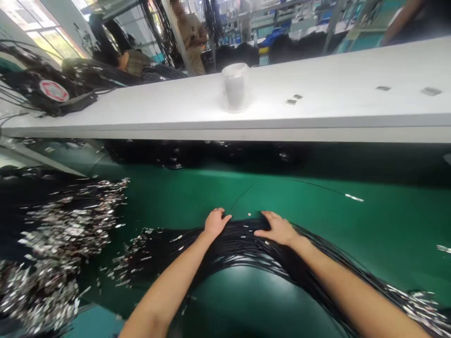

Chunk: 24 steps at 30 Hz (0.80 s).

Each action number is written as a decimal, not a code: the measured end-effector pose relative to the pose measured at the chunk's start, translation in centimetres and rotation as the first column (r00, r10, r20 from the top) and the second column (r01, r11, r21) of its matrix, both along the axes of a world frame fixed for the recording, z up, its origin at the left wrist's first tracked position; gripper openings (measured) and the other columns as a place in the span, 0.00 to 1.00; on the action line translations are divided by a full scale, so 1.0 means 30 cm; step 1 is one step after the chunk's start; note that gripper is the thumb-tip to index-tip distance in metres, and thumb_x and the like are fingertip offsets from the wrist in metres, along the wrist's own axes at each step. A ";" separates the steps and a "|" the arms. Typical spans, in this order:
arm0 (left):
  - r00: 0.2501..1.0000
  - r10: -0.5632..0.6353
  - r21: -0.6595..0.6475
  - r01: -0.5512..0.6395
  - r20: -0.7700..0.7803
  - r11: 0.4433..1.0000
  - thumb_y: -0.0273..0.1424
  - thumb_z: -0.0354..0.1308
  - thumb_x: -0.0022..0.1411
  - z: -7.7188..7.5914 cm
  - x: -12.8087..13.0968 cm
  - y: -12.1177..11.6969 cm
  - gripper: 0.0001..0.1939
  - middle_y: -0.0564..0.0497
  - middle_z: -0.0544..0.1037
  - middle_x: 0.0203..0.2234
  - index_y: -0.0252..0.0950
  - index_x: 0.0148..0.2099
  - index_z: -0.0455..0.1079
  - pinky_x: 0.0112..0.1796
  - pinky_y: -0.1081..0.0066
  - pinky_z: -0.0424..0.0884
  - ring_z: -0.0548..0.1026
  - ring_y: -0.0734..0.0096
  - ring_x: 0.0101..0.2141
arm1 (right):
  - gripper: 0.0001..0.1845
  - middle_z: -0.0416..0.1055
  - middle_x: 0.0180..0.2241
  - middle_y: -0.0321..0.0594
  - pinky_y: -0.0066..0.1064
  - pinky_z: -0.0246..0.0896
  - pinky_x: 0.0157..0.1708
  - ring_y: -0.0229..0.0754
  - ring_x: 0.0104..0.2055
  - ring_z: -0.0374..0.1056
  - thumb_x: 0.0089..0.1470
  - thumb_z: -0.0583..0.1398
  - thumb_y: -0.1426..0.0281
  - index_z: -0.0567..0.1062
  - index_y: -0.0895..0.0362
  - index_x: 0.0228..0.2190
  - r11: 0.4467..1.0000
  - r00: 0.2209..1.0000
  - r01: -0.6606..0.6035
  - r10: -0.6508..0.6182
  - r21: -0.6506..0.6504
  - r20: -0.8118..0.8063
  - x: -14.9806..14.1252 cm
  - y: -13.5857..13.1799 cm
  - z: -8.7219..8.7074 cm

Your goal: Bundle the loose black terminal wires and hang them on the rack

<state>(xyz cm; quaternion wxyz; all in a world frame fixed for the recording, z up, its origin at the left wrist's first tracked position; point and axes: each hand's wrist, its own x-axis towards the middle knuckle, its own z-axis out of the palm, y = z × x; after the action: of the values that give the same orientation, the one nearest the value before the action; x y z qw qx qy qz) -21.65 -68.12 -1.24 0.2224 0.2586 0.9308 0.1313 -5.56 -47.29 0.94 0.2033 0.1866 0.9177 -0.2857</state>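
Note:
A wide bundle of thin black cables (pixel 260 246) curves in an arch over the green work surface. On its left part lies my left hand (pixel 215 223), thumb spread from the curled fingers. One single thin cable (pixel 243 193) runs from beside that thumb up across the green and ends at a silvery connector (pixel 354 198) on the right. My right hand (pixel 278 228) lies over the bundle's right part, its thumb and fingers apart. Small pale tags show on the cables between the hands. More connector ends (pixel 423 305) lie at the bundle's lower right.
A big heap of black cables with silvery ends (pixel 66 234) covers the left side. Along the back runs a raised white shelf (pixel 158 105) bearing a translucent cup-like container (pixel 235 88) and small flat pieces. Black cables hang behind it, and a person (pixel 193 37) stands beyond.

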 end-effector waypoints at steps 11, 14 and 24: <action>0.955 0.085 0.221 -0.152 0.283 0.963 0.40 0.52 0.61 -0.077 -0.041 0.161 0.13 0.53 0.72 0.20 0.36 0.30 0.66 0.29 0.71 0.71 0.75 0.68 0.24 | 0.46 0.65 0.52 0.57 0.60 0.51 0.53 0.61 0.54 0.58 0.35 0.72 0.57 0.68 0.58 0.55 0.994 0.997 -0.076 0.078 0.077 -0.018 -0.005 -0.144 -0.005; 0.925 0.132 0.474 -0.301 0.356 0.828 0.56 0.55 0.52 -0.004 -0.091 0.107 0.26 0.57 0.66 0.15 0.35 0.34 0.70 0.21 0.73 0.65 0.67 0.72 0.18 | 0.30 0.67 0.47 0.51 0.51 0.54 0.52 0.55 0.51 0.61 0.45 0.68 0.59 0.73 0.56 0.49 0.994 0.986 -0.080 0.089 0.075 -0.138 0.024 -0.155 0.042; 0.597 -0.239 0.438 0.756 -0.766 0.486 0.35 0.53 0.66 0.741 -0.007 0.244 0.12 0.56 0.77 0.29 0.47 0.48 0.75 0.34 0.69 0.69 0.72 0.71 0.28 | 0.33 0.65 0.48 0.44 0.45 0.58 0.48 0.51 0.48 0.59 0.47 0.66 0.64 0.66 0.53 0.55 0.994 0.890 -0.091 0.109 0.062 -0.443 0.169 -0.274 0.250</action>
<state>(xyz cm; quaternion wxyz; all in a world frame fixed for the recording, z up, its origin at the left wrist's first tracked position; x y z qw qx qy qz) -21.87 -60.79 20.98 -0.1858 0.6277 0.6827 0.3246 -0.47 -55.49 8.44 -0.0014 0.0726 0.9537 -0.2917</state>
